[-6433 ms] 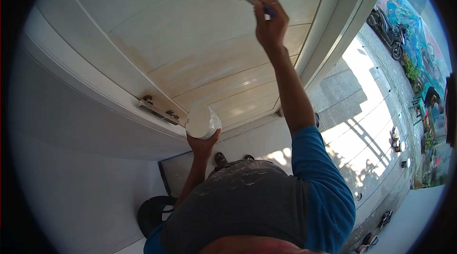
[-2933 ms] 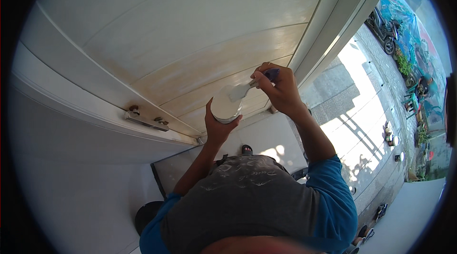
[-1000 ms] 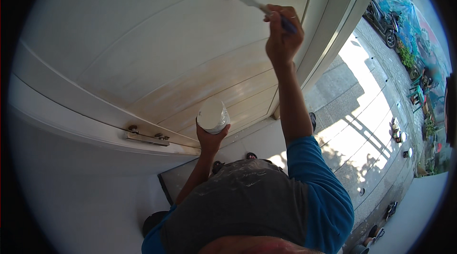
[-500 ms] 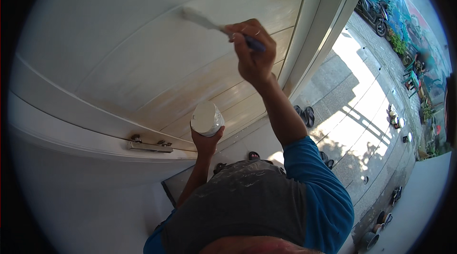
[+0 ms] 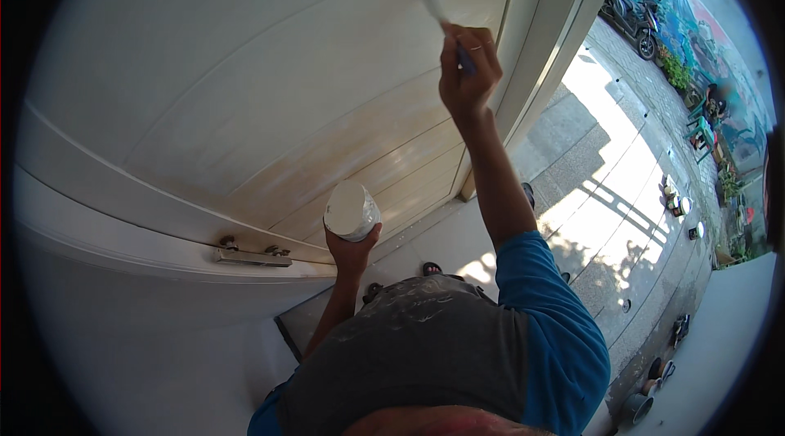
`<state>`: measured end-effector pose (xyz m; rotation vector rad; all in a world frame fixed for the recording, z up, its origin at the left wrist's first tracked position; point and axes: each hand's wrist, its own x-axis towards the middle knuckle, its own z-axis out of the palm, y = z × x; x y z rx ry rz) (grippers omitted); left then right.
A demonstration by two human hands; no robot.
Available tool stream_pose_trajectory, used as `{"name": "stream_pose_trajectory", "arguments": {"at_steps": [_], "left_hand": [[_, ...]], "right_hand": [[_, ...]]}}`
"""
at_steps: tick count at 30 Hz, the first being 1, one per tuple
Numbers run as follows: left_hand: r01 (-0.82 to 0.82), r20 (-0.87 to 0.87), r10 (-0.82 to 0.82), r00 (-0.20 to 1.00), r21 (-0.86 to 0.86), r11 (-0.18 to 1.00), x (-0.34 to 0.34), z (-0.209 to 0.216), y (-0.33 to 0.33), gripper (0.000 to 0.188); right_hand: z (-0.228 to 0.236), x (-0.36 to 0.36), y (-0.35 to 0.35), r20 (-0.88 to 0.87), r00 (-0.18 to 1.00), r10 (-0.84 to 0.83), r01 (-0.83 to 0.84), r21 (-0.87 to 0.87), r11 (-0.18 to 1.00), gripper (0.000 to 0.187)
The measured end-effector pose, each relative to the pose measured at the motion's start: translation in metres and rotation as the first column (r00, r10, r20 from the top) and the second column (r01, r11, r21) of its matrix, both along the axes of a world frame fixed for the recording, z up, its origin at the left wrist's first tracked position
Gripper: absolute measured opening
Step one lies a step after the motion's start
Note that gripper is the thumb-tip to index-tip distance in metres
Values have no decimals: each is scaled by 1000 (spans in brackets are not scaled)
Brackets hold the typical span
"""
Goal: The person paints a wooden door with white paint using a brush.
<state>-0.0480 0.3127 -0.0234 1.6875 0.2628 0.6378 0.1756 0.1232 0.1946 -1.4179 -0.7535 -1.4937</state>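
My right hand [image 5: 472,68] grips a paintbrush [image 5: 434,1] by its blue handle, the arm stretched up and forward. The pale bristles, slightly blurred, meet the white panelled door [image 5: 327,60] near its curved groove. Brownish patches show through the paint on the door's lower boards. Lower down, my left hand [image 5: 353,250] is wrapped around a round tub of white paint [image 5: 350,205], held level in front of the door. Paint smears cover the tub's side.
A metal bolt latch [image 5: 252,256] sits along the door's left edge. The door frame [image 5: 556,52] stands on the right. Beyond it lies sunlit paving [image 5: 621,183] with pots [image 5: 677,205], a parked motorbike [image 5: 638,23] and a person [image 5: 717,101] seated far off. Buckets [image 5: 638,409] stand at lower right.
My right hand has moved the paintbrush to the right and up along the door, and the brush now points more steeply upward. The left hand with the tub is almost still.
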Motion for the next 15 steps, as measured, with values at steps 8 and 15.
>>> {"name": "stream_pose_trajectory", "arguments": {"at_steps": [8, 15], "left_hand": [[-7, 2, 7, 1000, 23, 1000, 6, 2, -9, 84], [-8, -6, 8, 1000, 18, 1000, 3, 2, -16, 84]], "right_hand": [[7, 16, -17, -118, 884, 451, -425, 194, 884, 7], [14, 52, -62, -30, 999, -13, 18, 174, 985, 7]]}}
